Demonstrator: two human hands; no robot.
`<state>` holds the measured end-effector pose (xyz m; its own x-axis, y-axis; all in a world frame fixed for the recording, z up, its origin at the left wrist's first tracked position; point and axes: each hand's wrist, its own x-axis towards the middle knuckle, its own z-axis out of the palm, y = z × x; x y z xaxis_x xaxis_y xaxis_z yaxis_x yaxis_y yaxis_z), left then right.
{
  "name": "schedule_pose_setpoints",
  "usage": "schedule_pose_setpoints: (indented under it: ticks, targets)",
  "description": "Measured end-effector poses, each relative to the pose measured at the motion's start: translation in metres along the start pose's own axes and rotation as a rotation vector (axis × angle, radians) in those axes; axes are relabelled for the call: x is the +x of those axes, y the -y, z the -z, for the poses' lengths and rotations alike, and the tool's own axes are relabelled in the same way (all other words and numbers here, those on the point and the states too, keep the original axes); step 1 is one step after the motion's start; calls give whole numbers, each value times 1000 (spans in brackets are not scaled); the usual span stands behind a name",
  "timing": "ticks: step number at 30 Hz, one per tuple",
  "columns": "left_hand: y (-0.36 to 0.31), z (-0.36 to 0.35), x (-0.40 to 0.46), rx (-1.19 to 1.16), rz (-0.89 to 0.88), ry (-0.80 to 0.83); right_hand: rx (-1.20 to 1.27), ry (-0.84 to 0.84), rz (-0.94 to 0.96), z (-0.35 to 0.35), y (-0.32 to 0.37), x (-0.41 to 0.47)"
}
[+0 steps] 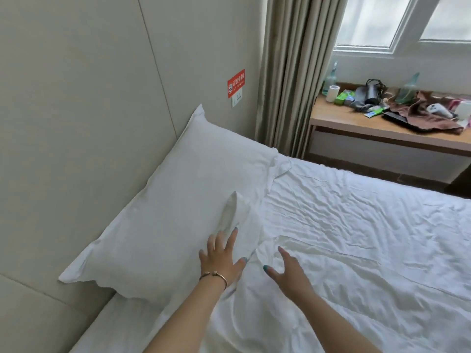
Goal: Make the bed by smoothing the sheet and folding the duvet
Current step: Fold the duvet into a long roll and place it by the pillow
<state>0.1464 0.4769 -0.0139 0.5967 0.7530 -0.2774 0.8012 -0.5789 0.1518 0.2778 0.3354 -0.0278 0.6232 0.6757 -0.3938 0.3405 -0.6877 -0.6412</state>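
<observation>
A: Bed ran along the padded wall, seen from its head end. White sheet covered the mattress, heavily creased across the middle and right.

B: Duvet?

A: Could not tell a duvet from the sheet; all one white, rumpled spread. A raised fold sat just right of the pillow's near end.

B: Pillow?

A: Pillow, white, lay flat against the wall, its long side along the headboard panel. One small peak of cloth stood up near its lower right edge.

B: Beyond the bed?

A: Beige curtain hung at the far corner, window to its right. Below the window, a wooden table cluttered with bottles, a brown cloth, small packets. Red sign on the wall above a socket.

B: Hands?

A: Left hand lay flat on the pillow's lower right part, grip wide, fingers spread and straight, holding nothing. Bracelet on that wrist. Right hand sat just beside it over the sheet, at the raised fold, grip wide too, fingers spread with a slight bend, nothing held. Contact with the sheet: could not tell. Hands near each other, not touching.
</observation>
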Motion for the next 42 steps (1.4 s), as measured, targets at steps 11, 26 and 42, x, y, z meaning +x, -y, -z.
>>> schedule_pose_setpoints:
  ticks: [11, 26, 42]
  targets:
    - [85, -78, 83, -144, -171, 116, 74, -50, -35, -107, 137, 140]
    - [168, 76, 59, -535, -449, -59, -40, -176, 202, -48, 278, 81]
    - [253, 63, 112, -280, -15, -30, 9, 79, 195, -129, 325, 161]
